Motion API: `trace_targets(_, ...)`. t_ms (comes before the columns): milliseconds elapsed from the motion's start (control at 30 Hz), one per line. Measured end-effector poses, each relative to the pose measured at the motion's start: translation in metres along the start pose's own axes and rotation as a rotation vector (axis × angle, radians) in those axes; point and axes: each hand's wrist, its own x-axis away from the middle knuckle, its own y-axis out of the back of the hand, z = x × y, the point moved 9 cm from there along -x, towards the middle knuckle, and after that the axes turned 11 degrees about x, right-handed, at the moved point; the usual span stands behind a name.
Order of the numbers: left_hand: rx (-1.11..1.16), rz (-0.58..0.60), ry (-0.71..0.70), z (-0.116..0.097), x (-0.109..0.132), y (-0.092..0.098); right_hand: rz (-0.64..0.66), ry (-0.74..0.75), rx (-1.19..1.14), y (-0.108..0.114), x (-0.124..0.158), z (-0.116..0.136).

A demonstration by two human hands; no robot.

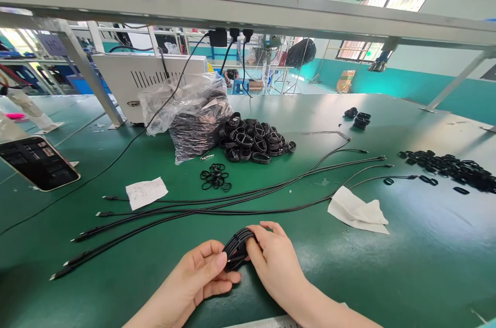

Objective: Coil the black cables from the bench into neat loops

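A black cable coiled into a small bundle (237,246) sits between both my hands, low in the middle of the head view. My left hand (197,276) pinches its near end with thumb and fingers. Fingers of my right hand (273,261) wrap round the bundle's far side. Just beyond my hands, several straight black cables (217,204) lie stretched across the green table (418,266). Further back lies a heap of coiled cable bundles (253,141), and in front of it a few small black rings (215,177).
A clear plastic bag of black cables (194,116) stands behind the heap, by a white machine (132,77). A white cloth (358,210) lies right, a paper slip (146,192) left. More black rings (453,167) lie far right. A phone on a stand (36,161) is at left.
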Motion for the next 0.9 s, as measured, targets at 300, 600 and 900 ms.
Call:
trace_targets(300, 0.002, 0.012, -0.019, -0.001, 0.007, -0.008, 0.082, -0.092, -0.080, -0.007, 0.004, 0.000)
trace_targets(600, -0.091, 0.111, -0.005, 0.004, 0.004, -0.009, 0.125, 0.101, 0.020, -0.011, -0.001, 0.005)
trace_targets(900, -0.156, 0.151, -0.052, -0.002, 0.007, -0.012, -0.055, 0.293, 0.258, -0.006, 0.006, 0.016)
